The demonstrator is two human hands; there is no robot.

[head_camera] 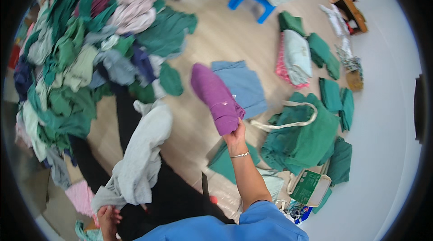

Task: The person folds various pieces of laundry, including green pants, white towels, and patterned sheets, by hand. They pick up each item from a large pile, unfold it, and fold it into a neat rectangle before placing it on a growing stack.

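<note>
My right hand (237, 133) grips one end of a folded purple cloth (216, 102), held up above the floor. Behind that bundle lies a flat blue folded garment (248, 87). At the lower left, my left hand (109, 219) has its fingers curled at the bottom end of a long, bunched pale grey cloth (142, 160). This grey cloth stretches up across my black-trousered legs. Beneath my right forearm sits a folded green cloth (223, 163).
A large heap of mixed garments (84, 55) fills the left side. To the right are folded green stacks (329, 94), a green cloth bag (301, 139) with pale handles and a green box (309, 188). A blue plastic stool (265, 9) stands at the back.
</note>
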